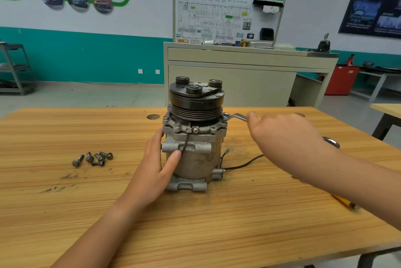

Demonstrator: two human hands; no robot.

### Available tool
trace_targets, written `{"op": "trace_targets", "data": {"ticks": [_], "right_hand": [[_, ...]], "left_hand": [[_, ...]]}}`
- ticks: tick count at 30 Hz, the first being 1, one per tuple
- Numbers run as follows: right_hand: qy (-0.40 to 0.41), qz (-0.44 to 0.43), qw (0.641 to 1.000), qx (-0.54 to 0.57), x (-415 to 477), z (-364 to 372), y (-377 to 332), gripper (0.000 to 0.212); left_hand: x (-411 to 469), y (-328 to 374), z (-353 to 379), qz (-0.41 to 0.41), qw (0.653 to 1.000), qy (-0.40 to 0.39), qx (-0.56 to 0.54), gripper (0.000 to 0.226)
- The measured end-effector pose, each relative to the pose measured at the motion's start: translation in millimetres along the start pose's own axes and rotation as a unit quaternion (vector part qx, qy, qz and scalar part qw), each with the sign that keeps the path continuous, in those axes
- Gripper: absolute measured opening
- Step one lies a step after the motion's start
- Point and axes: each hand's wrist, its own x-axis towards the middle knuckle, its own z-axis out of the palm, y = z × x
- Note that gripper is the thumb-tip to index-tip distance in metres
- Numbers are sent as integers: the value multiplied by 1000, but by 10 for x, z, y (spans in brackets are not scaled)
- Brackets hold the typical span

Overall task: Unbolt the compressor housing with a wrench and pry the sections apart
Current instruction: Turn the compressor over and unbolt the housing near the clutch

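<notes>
The compressor (195,159) stands upright at the middle of the table (65,213), pulley (196,102) on top. Your left hand (156,165) wraps its body from 9 o'clock, thumb across the front. Your right hand (282,137), at 3 o'clock, is closed around the wrench (235,117), whose ring end sits on the flange's right edge. Loose bolts (93,158) lie at 9 o'clock, well apart from the compressor.

The compressor (193,159) is dull grey cast metal, rough and grimy; its pulley (196,103) is matt black metal. At two o'clock the wrench (236,117) is bright, polished metal. At nine o'clock the bolts (89,157) are dull metal. The table (86,213) is pale grained wood, smooth, dark-smudged.
</notes>
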Motion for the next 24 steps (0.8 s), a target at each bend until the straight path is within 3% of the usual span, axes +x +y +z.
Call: {"op": "trace_targets", "data": {"ticks": [11, 17, 24], "right_hand": [[-54, -41, 996, -55, 74, -171, 149, 32], [-52, -10, 998, -36, 3, -19, -11, 56], [-76, -75, 991, -78, 35, -179, 24, 43]], "left_hand": [[15, -6, -14, 5, 1000, -6, 0, 75], [9, -8, -8, 3, 1000, -5, -2, 83], [11, -13, -11, -4, 1000, -8, 1, 86]]}}
